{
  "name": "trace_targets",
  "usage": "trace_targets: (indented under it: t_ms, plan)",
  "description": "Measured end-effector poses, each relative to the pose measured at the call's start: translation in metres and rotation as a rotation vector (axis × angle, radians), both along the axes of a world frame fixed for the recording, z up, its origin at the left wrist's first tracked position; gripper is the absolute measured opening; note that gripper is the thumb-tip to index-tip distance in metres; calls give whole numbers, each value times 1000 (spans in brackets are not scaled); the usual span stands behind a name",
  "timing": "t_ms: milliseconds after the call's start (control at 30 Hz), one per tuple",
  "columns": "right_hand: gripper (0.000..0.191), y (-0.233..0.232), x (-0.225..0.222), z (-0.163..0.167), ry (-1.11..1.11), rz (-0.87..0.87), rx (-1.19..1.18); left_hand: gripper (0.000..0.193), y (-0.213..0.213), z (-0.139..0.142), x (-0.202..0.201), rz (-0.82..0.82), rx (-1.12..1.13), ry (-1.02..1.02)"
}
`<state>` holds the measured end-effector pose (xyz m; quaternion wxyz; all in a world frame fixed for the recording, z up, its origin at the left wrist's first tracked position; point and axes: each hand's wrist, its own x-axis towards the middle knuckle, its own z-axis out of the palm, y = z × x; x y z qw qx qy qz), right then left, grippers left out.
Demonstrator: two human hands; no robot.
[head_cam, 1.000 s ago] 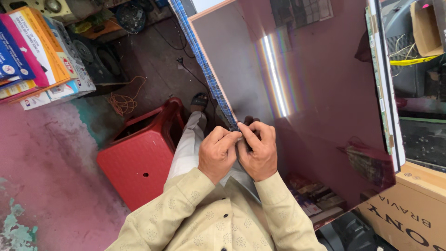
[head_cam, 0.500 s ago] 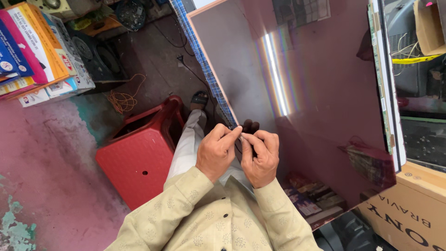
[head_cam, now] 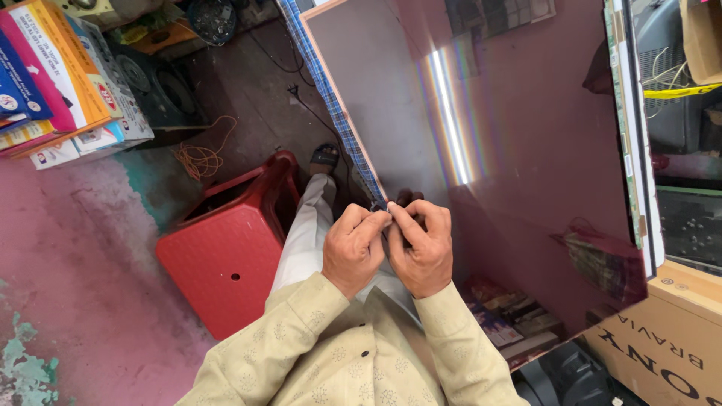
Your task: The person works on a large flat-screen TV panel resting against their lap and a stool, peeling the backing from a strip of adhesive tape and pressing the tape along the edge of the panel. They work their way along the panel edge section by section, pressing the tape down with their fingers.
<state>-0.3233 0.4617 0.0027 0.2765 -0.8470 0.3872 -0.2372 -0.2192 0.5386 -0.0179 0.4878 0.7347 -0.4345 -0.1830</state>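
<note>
The large glossy display panel [head_cam: 526,150] fills the upper right of the view as it did half a second ago, its near corner at about 6 o'clock of its left edge. That corner has stayed pinched between both hands, which have barely moved; only the fingertips have crept a little closer together. The panel's face is dark and reddish, mirroring a bright tube light as a white streak, and a blue chequered strip [head_cam: 331,105] runs along its left edge from 12 o'clock down to the hands. The left hand [head_cam: 355,246] is curled, thumb and forefinger closed on the strip's lower end at the corner. The right hand [head_cam: 420,244] is likewise curled, fingertips nipping the same corner, touching the left hand. At 9 o'clock of the hands stands a red plastic stool [head_cam: 226,259]. At 10 o'clock lie stacked cartons [head_cam: 60,83]. At 4 o'clock sits a brown cardboard box [head_cam: 669,346].
</note>
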Motion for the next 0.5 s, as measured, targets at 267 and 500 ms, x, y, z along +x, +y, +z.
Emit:
trace_targets:
  t_ms: [267, 500]
  plan:
    - [26, 2, -3, -9, 0, 5, -68, 27, 5, 5, -5, 15, -23, 68]
    - [21, 12, -9, -8, -44, -69, -47, 35, 6, 2, -2, -46, 78, -15]
